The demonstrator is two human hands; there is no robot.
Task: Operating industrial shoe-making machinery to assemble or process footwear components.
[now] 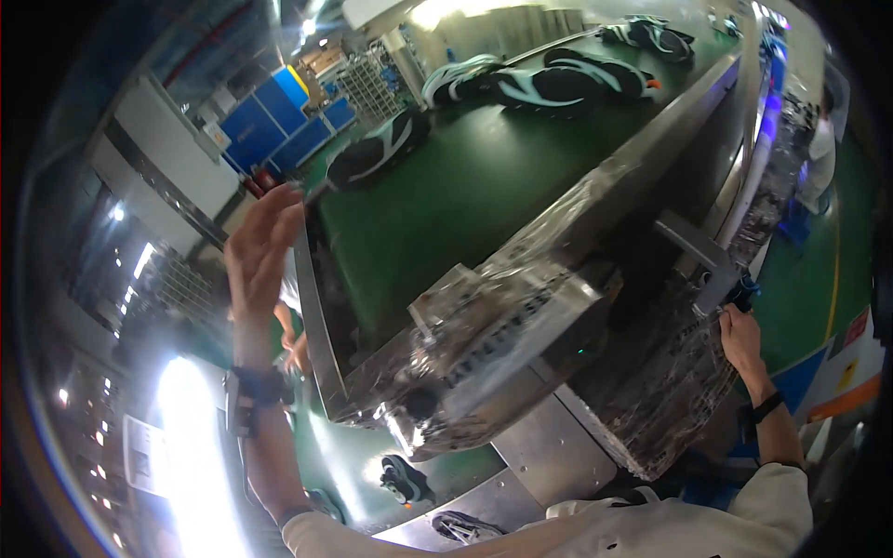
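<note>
My left hand (262,249) is raised beside the near left end of a green conveyor belt (446,195). Its fingers are stretched out and slightly bent, with nothing visible in them. Closest to its fingertips lies a black and pale mint sneaker (377,151) at the belt's left edge; a small gap appears between them. Farther along the belt rests a group of similar sneakers (549,86). Out to the right, my right hand (741,342) is closed at the lower end of a grey metal bracket (702,256). What its fingers grip is hidden.
A plastic-wrapped machine housing (502,344) juts out between my arms. Below it, more shoes, including a dark sneaker (405,479), lie on a lower green surface. Another person's hand (296,353) shows past my left forearm. A bright lamp (191,456) glares at lower left.
</note>
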